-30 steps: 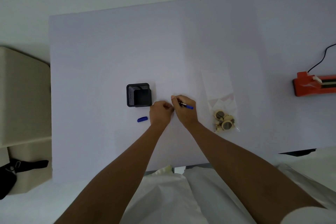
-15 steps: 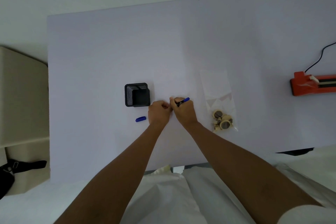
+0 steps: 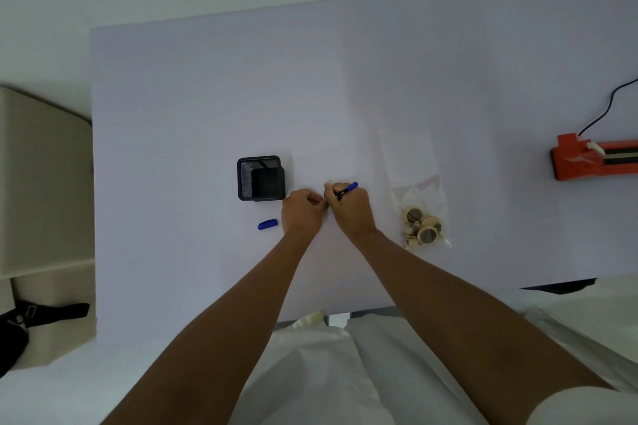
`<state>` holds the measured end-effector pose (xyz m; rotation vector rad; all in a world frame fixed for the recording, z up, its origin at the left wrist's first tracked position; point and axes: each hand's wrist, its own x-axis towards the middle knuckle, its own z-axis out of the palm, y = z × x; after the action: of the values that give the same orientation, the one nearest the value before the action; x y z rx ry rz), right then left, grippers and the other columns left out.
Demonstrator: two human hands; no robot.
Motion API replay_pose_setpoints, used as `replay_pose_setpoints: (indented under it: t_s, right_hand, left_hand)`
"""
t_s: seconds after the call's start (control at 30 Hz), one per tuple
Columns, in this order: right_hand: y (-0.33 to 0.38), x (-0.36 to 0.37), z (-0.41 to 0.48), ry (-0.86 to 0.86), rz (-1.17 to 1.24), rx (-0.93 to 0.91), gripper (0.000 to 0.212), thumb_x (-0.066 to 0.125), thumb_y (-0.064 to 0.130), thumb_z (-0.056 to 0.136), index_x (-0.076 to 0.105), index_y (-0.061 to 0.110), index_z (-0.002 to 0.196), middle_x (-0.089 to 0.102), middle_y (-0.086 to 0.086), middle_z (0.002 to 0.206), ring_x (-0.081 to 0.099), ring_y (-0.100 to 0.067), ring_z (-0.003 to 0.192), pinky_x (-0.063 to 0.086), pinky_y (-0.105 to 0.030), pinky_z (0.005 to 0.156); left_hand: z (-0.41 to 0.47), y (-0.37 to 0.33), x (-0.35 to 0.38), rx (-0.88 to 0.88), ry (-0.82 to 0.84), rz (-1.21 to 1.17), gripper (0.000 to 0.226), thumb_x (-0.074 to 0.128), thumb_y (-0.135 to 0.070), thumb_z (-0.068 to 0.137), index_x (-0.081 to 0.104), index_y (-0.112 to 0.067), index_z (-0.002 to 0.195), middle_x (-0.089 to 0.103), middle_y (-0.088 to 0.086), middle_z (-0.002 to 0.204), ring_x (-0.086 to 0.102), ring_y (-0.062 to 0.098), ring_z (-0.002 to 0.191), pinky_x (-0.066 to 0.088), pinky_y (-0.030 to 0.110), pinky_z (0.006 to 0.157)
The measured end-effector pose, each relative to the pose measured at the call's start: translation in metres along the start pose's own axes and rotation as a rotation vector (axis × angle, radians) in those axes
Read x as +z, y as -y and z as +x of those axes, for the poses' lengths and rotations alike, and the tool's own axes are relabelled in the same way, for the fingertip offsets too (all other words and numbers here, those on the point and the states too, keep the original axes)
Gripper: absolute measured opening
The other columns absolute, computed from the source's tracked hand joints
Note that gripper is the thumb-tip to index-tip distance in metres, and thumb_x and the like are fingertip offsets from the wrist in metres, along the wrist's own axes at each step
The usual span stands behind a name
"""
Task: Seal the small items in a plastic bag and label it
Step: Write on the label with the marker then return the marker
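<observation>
plastic bag [image 3: 416,190] lies flat on the table [image 3: 207,97] just to the right of the hands, its small items [image 3: 422,226], round tan discs, bunched at the end nearest the person, so it seems filled and parked while the label is made. right hand [image 3: 350,209] is clenched around a blue pen [image 3: 347,189] in a writing grip, tip turned down and left toward the gap between the two hands. left hand [image 3: 302,212] is curled with its fingertips pressed to the table right against the right hand, probably pinning a small white label steady for writing, though white on a pale table is too faint to be sure. pen cap [image 3: 267,224] rests just left of the left hand, off and within reach for recapping. a black mesh holder [image 3: 261,178] stands just beyond the left hand, close but clear of the writing spot. an orange sealer [image 3: 593,160] with its cord sits well apart at the right edge. nothing lies between the hands and the bag.
</observation>
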<state>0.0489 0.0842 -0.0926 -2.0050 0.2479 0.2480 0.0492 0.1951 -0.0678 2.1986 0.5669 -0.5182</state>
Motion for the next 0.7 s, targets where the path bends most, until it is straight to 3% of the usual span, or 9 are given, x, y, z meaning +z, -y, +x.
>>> replay_pose_setpoints:
  t_s: [0.13, 0.43, 0.7]
  right_hand:
    - [0.001, -0.0001, -0.0017, 0.005, -0.007, 0.002, 0.043, 0.056, 0.016, 0.099, 0.047, 0.007, 0.057, 0.05, -0.014, 0.053, 0.042, -0.015, 0.048, 0.041, -0.038, 0.052]
    - [0.0043, -0.0029, -0.003, 0.001, -0.048, -0.013, 0.045, 0.055, 0.015, 0.099, 0.042, 0.011, 0.056, 0.042, -0.005, 0.051, 0.037, -0.015, 0.047, 0.036, -0.034, 0.052]
    - [0.0058, -0.0045, -0.0025, -0.013, -0.084, -0.005, 0.046, 0.053, 0.018, 0.101, 0.049, 0.0, 0.058, 0.052, -0.019, 0.054, 0.043, -0.022, 0.048, 0.043, -0.041, 0.055]
  left_hand:
    - [-0.0001, -0.0006, -0.0002, -0.009, -0.003, -0.003, 0.014, 0.069, -0.026, 0.088, 0.074, -0.014, 0.085, 0.073, 0.001, 0.084, 0.064, 0.011, 0.071, 0.056, 0.027, 0.074]
    - [-0.0004, -0.0015, 0.0002, -0.019, -0.001, -0.013, 0.013, 0.07, -0.025, 0.088, 0.074, -0.014, 0.084, 0.074, 0.002, 0.084, 0.065, 0.011, 0.072, 0.052, 0.023, 0.07]
    - [0.0003, -0.0013, 0.0017, -0.017, -0.008, -0.014, 0.011, 0.071, -0.022, 0.087, 0.074, -0.013, 0.083, 0.073, 0.001, 0.084, 0.063, 0.009, 0.069, 0.05, 0.022, 0.069]
